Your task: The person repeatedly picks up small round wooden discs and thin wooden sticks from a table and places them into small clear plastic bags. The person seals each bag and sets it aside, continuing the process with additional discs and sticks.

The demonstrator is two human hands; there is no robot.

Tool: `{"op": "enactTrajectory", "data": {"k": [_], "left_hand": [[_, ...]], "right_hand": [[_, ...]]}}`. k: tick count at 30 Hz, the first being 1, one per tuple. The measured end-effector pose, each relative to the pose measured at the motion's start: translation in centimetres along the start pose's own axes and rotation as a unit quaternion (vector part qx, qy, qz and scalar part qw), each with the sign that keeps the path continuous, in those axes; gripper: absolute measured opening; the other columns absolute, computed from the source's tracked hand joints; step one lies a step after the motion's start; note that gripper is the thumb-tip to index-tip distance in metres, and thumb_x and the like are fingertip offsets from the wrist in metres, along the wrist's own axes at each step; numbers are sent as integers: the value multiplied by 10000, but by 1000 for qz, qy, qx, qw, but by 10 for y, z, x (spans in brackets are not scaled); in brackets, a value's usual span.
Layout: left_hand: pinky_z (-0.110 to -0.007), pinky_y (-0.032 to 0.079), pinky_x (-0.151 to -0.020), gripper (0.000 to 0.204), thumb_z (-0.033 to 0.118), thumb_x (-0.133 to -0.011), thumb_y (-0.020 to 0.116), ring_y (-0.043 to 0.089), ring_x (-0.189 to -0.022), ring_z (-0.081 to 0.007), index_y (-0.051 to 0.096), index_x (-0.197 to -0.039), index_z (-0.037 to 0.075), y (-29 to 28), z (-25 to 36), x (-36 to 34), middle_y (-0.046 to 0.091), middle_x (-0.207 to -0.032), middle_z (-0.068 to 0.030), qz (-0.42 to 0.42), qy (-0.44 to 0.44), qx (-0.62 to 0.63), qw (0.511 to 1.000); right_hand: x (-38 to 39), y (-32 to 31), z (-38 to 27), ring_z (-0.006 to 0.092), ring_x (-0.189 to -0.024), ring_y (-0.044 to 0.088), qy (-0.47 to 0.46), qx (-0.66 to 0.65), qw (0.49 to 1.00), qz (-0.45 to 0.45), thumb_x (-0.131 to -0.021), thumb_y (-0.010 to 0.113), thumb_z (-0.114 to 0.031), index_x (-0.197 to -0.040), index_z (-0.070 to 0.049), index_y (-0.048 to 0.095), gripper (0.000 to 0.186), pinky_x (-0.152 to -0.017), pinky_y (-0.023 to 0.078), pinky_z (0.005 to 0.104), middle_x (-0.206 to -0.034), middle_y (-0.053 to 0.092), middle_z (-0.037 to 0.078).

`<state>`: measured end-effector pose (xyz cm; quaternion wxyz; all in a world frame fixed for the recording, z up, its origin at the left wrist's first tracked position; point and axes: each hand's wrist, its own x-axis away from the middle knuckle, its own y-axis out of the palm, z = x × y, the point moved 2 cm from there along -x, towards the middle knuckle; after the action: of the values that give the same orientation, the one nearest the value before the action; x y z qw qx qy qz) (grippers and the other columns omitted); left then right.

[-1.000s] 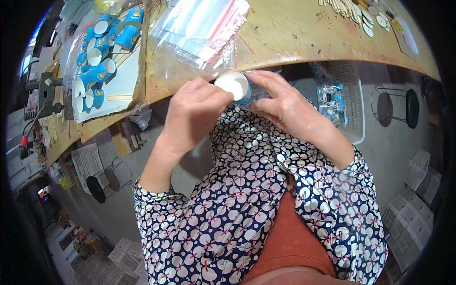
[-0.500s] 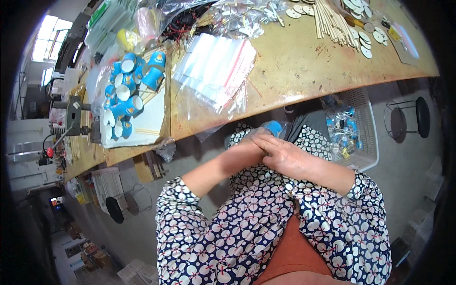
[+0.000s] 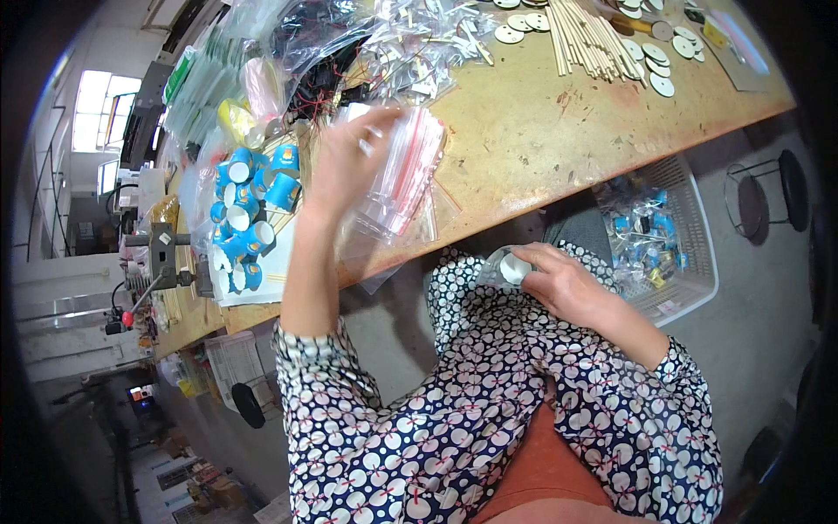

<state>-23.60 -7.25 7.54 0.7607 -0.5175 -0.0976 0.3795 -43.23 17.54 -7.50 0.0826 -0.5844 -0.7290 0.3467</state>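
Note:
My left hand (image 3: pixel 353 153) is raised over the table, above a stack of clear zip bags (image 3: pixel 403 175) with red-edged tops. Motion smears its fingers, so whether they hold anything is unclear. Low over my lap, my right hand (image 3: pixel 559 284) is closed on a clear plastic bag (image 3: pixel 491 267). A round white shape (image 3: pixel 513 269) shows in that bag, seemingly the end of a paper cup. Left of the zip bags, several blue paper cups (image 3: pixel 236 217) lie heaped in a shallow white box (image 3: pixel 229 293).
Wooden sticks (image 3: pixel 587 39) and pale discs with holes (image 3: pixel 661 85) lie at the table's far right. Bagged wires and small parts (image 3: pixel 419 52) fill the back. Beside my right knee stands a pale plastic basket (image 3: pixel 698 236) of bagged blue items. A round stool (image 3: pixel 793 192) is farther right.
My hands were together over my lap; the left has swung up and left to the zip bags. My right hand stays low with the bag, whose white round content now shows.

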Motion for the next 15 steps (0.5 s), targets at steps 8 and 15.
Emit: {"op": "enactTrajectory", "data": {"k": [8,15], "left_hand": [[-444,537,-945,433,275,-884,702,684,-1097,-353,668,-1270,82,4,-155,-64,722,-1191,-138,-40,-53,-234,970],[-354,547,-846,242,236,-986,677,695,-1002,-215,697,-1188,103,-9,-244,-65,737,-1139,-47,192,-62,190,961]], "right_hand": [[4,-1,0,402,-1182,615,-21,-21,997,68,-751,681,10,-896,56,651,154,-1003,518,465,-1290,637,239],[1,0,1,362,-1115,648,-42,22,995,91,-753,731,-19,-891,7,680,150,-930,546,429,-1166,691,193]]}}
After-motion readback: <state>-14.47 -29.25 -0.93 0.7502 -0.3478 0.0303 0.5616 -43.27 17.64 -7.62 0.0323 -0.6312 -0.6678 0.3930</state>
